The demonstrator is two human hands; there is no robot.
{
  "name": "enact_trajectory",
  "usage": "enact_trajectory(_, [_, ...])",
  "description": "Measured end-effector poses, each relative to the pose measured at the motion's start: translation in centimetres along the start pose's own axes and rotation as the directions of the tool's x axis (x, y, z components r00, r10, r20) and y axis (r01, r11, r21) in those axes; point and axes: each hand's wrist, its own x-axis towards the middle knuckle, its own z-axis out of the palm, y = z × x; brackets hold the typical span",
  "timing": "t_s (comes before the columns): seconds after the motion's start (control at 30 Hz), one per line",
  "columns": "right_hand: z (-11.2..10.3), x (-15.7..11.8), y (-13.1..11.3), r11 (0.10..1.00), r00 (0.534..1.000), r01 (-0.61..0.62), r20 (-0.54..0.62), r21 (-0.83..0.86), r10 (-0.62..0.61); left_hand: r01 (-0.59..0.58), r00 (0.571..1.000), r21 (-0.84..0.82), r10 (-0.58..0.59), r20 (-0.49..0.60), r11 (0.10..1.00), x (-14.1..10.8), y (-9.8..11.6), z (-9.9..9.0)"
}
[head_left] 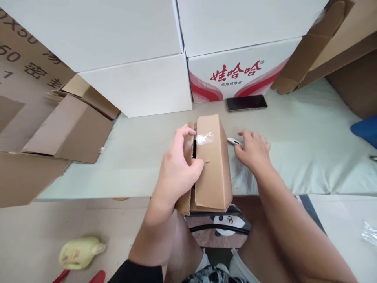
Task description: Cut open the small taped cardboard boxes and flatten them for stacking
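Observation:
A small brown cardboard box (212, 173) sits at the table's front edge, its near end jutting out over my lap. Clear tape (206, 138) lies across its top, and a dark gap shows between its flaps. My left hand (181, 161) grips the box at this gap, with the thumb on the right flap and the fingers curled at the left one. To the right of the box, my right hand (252, 151) rests palm down, its thumb and fingers at a small white box cutter (232, 140). Part of the cutter is hidden under the hand.
A black phone (246, 102) lies before a white carton with red lettering (240, 74). Brown cartons stand left (73, 125) and right (312, 47). A yellow jug (79, 252) is on the floor, and a blue object (365, 130) sits at the right.

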Motion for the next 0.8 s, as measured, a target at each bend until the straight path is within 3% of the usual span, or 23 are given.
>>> enact_trajectory(0.07, [-0.8,-0.4,-0.6,0.966,0.979,0.154,-0.161,0.206,-0.121,-0.004,1.000,-0.033,0.004,-0.003,0.999,-0.1,0.0,0.0])
enact_trajectory(0.13, [-2.3,-1.3,-1.5,0.836,0.894,0.400,-0.362,0.376,-0.264,-0.011,1.000,-0.058,0.011,-0.001,0.998,-0.1,0.0,0.1])
enact_trajectory(0.2, [-4.1,-2.6,-2.5,0.684,0.799,0.588,-0.444,0.432,-0.406,-0.018,1.000,-0.108,0.019,0.009,0.994,-0.1,0.2,0.1])
enact_trajectory(0.27, [-5.6,-3.9,-3.2,0.564,0.703,0.707,-0.336,0.426,-0.627,-0.015,0.999,-0.197,0.023,0.040,0.980,-0.1,0.4,0.1])
enact_trajectory(0.37, [-6.8,-5.2,-3.8,0.509,0.586,0.770,-0.110,0.385,-0.803,0.016,0.995,-0.309,0.017,0.103,0.951,0.1,0.7,0.0])
enact_trajectory(0.43, [-6.8,-5.6,-3.9,0.526,0.575,0.774,-0.042,0.352,-0.817,0.031,0.993,-0.333,0.008,0.115,0.943,0.3,0.7,-0.3])
enact_trajectory(0.53, [-6.4,-5.5,-3.9,0.544,0.597,0.770,-0.075,0.333,-0.799,0.049,0.995,-0.349,-0.014,0.102,0.936,0.6,0.5,-0.8])
enact_trajectory(0.63, [-5.7,-5.0,-3.6,0.519,0.611,0.786,-0.290,0.335,-0.737,0.095,0.991,-0.343,-0.056,0.121,0.934,0.8,0.2,-1.5])
enact_trajectory(0.73, [-4.8,-4.5,-3.2,0.516,0.596,0.794,-0.580,0.323,-0.555,0.144,0.981,-0.282,-0.098,0.168,0.949,0.7,0.1,-2.2])
enact_trajectory(0.8, [-4.4,-4.4,-3.1,0.539,0.589,0.781,-0.660,0.316,-0.467,0.176,0.972,-0.224,-0.133,0.193,0.958,0.6,0.1,-2.3])
